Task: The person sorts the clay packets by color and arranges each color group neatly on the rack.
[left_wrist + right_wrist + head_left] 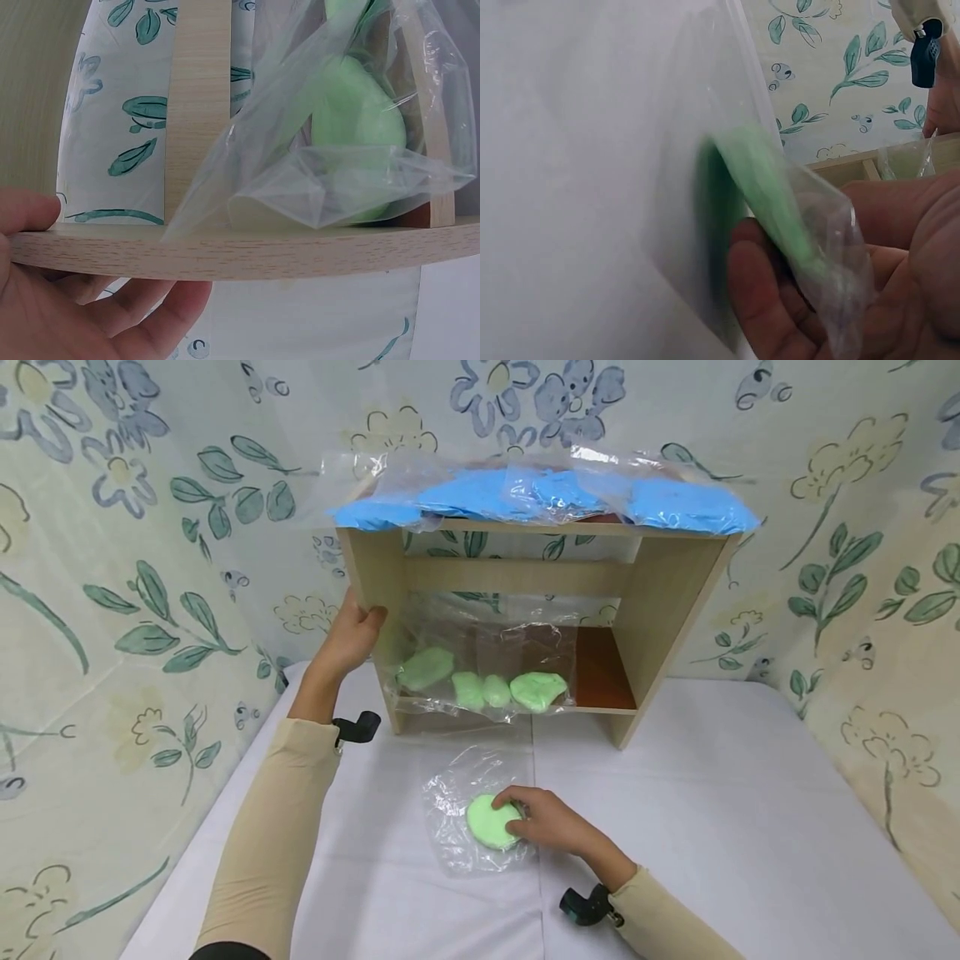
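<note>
A small wooden shelf unit (678,602) stands on the white-covered table. My left hand (350,635) grips the front edge of its left side panel (300,255), thumb on the inner face and fingers outside. Near the front, my right hand (553,822) pinches the edge of a light green, round flat piece (491,822) inside a clear plastic bag (450,839). In the right wrist view that green piece (765,184) appears tilted between thumb and fingers, partly blurred. Several more green lumps (538,691) in clear plastic lie on the lower shelf board.
Blue flat pieces in clear plastic (487,493) cover the top of the unit, slightly overhanging its front edge. Floral cloth (150,635) hangs behind and on both sides. The white tablecloth (750,827) extends to the right of the unit.
</note>
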Demonstrator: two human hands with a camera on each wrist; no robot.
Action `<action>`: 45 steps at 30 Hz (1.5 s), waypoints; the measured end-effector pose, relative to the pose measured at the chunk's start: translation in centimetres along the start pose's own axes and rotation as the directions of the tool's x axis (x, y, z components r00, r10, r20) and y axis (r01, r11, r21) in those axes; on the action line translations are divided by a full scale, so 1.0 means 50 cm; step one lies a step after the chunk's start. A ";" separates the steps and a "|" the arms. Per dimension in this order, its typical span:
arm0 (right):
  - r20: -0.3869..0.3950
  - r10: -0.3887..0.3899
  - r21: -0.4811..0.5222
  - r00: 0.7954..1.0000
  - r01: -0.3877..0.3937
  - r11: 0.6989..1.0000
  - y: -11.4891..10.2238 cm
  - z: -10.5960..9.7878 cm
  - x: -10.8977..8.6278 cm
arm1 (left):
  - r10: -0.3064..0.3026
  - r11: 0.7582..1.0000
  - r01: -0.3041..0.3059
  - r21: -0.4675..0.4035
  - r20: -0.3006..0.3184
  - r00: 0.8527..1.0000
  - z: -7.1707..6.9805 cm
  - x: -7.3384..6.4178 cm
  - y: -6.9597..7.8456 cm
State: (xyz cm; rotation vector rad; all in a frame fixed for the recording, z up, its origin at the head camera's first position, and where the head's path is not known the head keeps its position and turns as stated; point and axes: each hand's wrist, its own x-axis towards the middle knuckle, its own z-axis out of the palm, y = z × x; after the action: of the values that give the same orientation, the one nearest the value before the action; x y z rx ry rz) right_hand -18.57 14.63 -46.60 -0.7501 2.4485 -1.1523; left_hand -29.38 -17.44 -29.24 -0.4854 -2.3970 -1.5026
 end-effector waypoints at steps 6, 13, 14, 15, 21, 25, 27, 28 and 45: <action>0.014 -0.054 -0.076 0.998 0.055 0.996 -0.002 -0.007 -0.006 | -0.023 1.000 0.023 -0.008 0.017 1.000 0.000 -0.018 0.047; 0.026 -0.155 -0.229 0.988 0.156 0.961 -0.023 -0.034 -0.028 | 0.003 1.000 -0.003 -0.003 0.006 1.000 -0.001 -0.003 0.009; 0.023 -0.170 -0.255 0.985 0.170 0.952 -0.026 -0.039 -0.032 | -0.001 1.000 0.001 -0.003 0.005 1.000 0.000 0.002 0.001; 0.021 -0.183 -0.275 0.983 0.181 0.944 -0.030 -0.045 -0.036 | 0.000 1.000 0.000 0.000 0.005 1.000 0.000 0.005 -0.008; 0.026 -0.233 -0.347 0.972 0.227 0.910 -0.052 -0.082 -0.061 | 0.008 1.000 -0.008 0.007 0.000 1.000 0.002 0.009 -0.013; 0.042 -0.243 -0.372 0.969 0.241 0.897 -0.065 -0.101 -0.076 | 0.012 1.000 -0.012 0.009 0.000 1.000 0.002 0.009 -0.013; 0.045 -0.250 -0.375 0.967 0.249 0.893 -0.071 -0.109 -0.083 | 0.012 1.000 -0.012 0.013 -0.001 1.000 0.001 0.008 -0.013; 0.047 -0.253 -0.377 0.966 0.252 0.891 -0.074 -0.113 -0.086 | 0.015 1.000 -0.015 0.016 -0.003 1.000 0.001 0.007 -0.013; 0.009 -0.360 -0.387 0.933 0.335 0.859 -0.129 -0.183 -0.138 | -0.004 1.000 0.004 0.030 -0.002 1.000 0.002 0.003 -0.010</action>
State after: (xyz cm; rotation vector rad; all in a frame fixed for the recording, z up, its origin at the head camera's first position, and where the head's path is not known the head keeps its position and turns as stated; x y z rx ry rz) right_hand -15.48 20.80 -35.40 -1.3381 2.7034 -0.8152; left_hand -29.70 -17.52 -29.62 -0.4731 -2.4170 -1.4651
